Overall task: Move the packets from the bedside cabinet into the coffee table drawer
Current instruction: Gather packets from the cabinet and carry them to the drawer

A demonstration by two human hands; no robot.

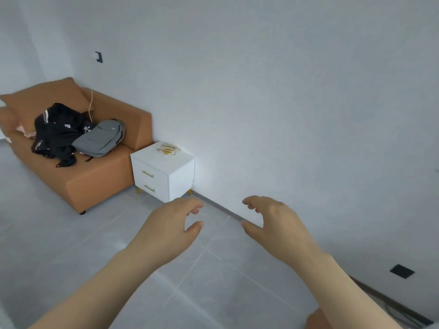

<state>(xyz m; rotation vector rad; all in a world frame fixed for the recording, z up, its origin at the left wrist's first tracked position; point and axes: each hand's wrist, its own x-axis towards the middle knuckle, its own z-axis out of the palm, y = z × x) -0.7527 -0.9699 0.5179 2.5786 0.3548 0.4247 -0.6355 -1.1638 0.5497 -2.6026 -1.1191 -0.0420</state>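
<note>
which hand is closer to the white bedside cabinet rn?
Left. The left hand hovers open just below and in front of the bedside cabinet, near its lower corner in the view. The right hand is open too, further right, along the wall's baseboard.

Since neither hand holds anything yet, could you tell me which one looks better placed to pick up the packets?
Probably the left hand: it is open and nearer in view to the small yellowish packets on the white two-drawer bedside cabinet. The right hand, also open, is farther right.
</note>
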